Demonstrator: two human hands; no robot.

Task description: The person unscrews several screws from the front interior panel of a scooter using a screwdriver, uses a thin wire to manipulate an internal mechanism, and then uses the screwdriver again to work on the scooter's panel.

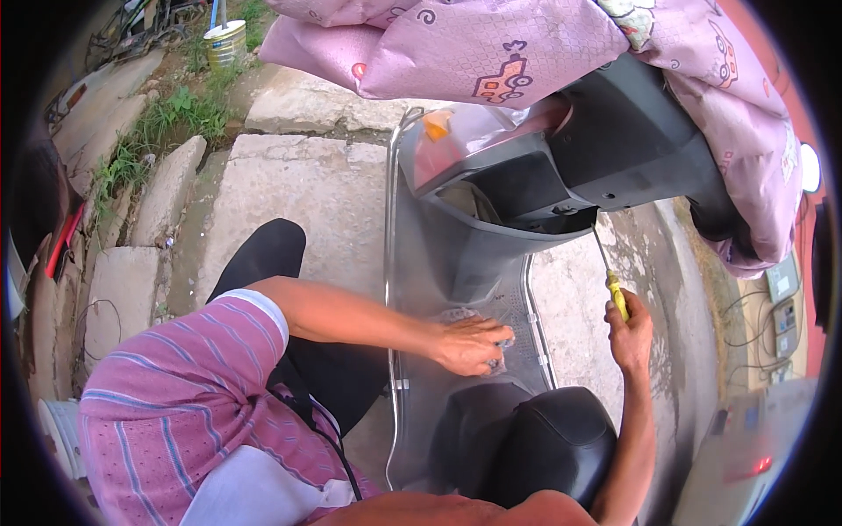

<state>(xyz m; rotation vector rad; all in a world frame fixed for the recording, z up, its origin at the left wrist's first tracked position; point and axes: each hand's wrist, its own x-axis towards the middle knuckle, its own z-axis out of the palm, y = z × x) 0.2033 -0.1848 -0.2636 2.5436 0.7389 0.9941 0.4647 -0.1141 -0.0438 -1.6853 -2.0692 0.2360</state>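
My right hand point(631, 331) is closed round the yellow handle of a screwdriver point(617, 296). Its thin shaft points up to the lower edge of a motor scooter's grey inner front panel point(517, 230); whether the tip sits in a screw cannot be made out. On the scooter's grey footboard point(421, 403) rests my left hand point(474, 344), its fingers curled over a crumpled piece of clear plastic point(460, 314), partly hidden under the hand. Above the panel, an open storage compartment point(510, 186) shows a dark hollow.
A pink padded cover point(421, 53) drapes over the handlebars. Metal rails point(392, 263) run along the footboard, and the black seat point(561, 434) is close below. Concrete slabs point(298, 175) lie to the left, with weeds and a yellow-and-white bucket point(225, 44) beyond.
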